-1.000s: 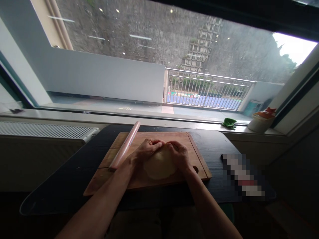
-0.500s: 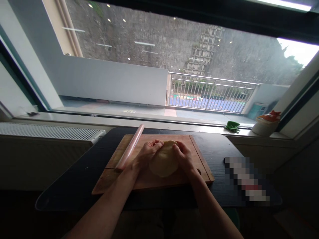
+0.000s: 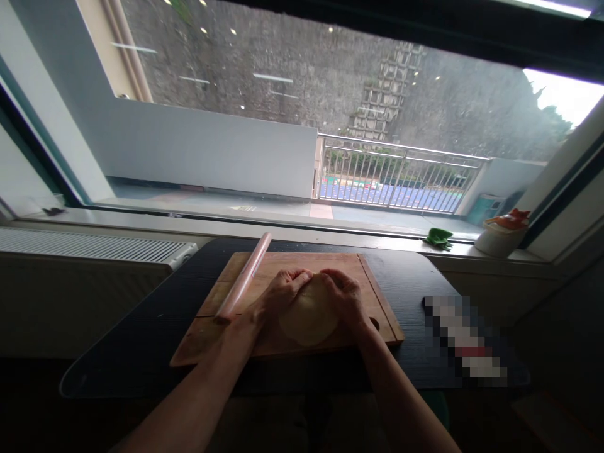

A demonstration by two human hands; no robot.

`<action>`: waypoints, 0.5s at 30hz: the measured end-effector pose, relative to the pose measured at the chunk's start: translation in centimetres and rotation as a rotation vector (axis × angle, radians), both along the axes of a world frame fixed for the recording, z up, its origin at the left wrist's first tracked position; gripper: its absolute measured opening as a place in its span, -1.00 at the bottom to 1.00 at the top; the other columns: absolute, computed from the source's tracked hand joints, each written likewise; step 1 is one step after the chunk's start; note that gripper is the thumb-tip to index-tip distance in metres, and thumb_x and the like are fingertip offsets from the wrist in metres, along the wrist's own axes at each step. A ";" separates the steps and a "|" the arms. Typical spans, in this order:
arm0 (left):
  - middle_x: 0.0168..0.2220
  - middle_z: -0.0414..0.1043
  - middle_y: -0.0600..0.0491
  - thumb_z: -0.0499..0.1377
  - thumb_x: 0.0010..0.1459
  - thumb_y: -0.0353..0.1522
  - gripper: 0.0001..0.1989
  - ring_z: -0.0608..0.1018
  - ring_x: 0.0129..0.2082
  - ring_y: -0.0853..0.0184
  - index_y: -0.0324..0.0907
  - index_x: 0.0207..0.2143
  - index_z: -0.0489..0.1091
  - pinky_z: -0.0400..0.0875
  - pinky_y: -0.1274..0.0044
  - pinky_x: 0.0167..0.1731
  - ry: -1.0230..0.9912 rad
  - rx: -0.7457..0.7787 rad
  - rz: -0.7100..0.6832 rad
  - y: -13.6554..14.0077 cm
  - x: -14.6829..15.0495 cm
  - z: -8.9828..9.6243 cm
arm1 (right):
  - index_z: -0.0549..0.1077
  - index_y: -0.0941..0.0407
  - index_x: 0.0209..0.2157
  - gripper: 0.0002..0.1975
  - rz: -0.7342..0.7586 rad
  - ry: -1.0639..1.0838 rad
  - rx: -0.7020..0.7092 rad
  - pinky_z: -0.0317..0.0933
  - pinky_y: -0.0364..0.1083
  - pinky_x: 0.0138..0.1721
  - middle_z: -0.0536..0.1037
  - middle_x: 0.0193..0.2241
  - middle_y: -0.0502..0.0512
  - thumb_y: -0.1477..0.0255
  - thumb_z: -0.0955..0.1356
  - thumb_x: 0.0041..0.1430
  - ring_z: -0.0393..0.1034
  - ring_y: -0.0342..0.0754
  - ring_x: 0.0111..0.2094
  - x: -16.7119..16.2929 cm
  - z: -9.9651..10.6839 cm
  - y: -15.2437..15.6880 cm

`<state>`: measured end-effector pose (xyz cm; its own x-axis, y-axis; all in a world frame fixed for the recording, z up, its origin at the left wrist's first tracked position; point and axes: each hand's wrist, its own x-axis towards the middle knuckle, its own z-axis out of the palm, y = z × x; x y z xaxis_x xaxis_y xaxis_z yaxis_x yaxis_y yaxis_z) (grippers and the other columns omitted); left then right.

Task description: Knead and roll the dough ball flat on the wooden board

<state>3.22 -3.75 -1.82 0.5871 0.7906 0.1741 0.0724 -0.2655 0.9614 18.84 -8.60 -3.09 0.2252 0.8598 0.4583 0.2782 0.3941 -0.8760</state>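
One white radiator (image 3: pixel 94 247) stands at the far left of our view, below the single long windowsill (image 3: pixel 226 229). To its right we have one black table (image 3: pixel 136 336), with one wooden board (image 3: pixel 295 260) lying flat on it. Along the board's left part we see one pale pink rolling pin (image 3: pixel 244 277), set aslant, its far tip reaching past the board's far edge and its near end close to our left forearm (image 3: pixel 221 358). Next come our two bare hands, close together over the middle of the board. Our left hand (image 3: pixel 283 292) has its fingers curled in, pinching the far left edge of one flat, roundish piece of dough (image 3: pixel 309 319). The dough lies between our hands and spreads toward us; we cannot tell whether its near part touches the board. Our right hand (image 3: pixel 344 296) is likewise closed narrow on the dough's far right edge, the fingertips of both hands nearly meeting. Just right of our right wrist we count one dark hole (image 3: pixel 374 323) in the board. Beyond, on the table's right side, lies one item (image 3: pixel 465 340) too blurred for us to name. Above it, on the windowsill, sit one small green ornament (image 3: pixel 438 238) and, rightmost, one white pot (image 3: pixel 500 242) with an orange top.
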 end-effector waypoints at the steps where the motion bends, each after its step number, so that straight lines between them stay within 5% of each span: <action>1: -0.48 0.32 0.08 0.00 0.09 -0.27 -0.73 0.33 -0.50 0.43 -0.27 -0.35 0.38 0.21 0.61 -0.53 0.007 0.007 -0.003 0.0 0.1 0.0 | 0.48 0.14 -0.30 -0.74 0.002 -0.014 0.002 0.22 -0.14 -0.24 0.53 -0.37 0.03 0.30 0.26 0.09 0.38 -0.09 -0.31 0.0 0.0 0.0; 10: -0.48 0.41 0.06 0.04 0.05 -0.23 -0.72 0.38 -0.49 0.39 -0.26 -0.39 0.41 0.24 0.60 -0.51 0.045 0.089 0.077 -0.2 0.8 -0.3 | 0.48 0.07 -0.29 -0.78 0.007 -0.093 -0.027 0.22 -0.14 -0.26 0.52 -0.39 -0.03 0.32 0.24 0.09 0.37 -0.11 -0.33 0.2 -0.6 0.5; 15: -0.46 0.42 0.06 0.02 0.05 -0.18 -0.70 0.42 -0.46 0.37 -0.20 -0.36 0.40 0.28 0.58 -0.46 -0.046 0.047 0.306 0.2 0.5 -0.3 | 0.42 0.08 -0.14 -0.67 -0.001 0.051 -0.067 0.24 -0.13 -0.24 0.50 -0.27 0.01 0.25 0.22 0.13 0.37 -0.10 -0.27 0.6 -0.7 0.6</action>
<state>3.68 -3.52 -2.16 0.3138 0.9198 0.2355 0.1123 -0.2822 0.9528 19.40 -7.97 -3.82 0.2474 0.8880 0.3877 0.2332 0.3338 -0.9133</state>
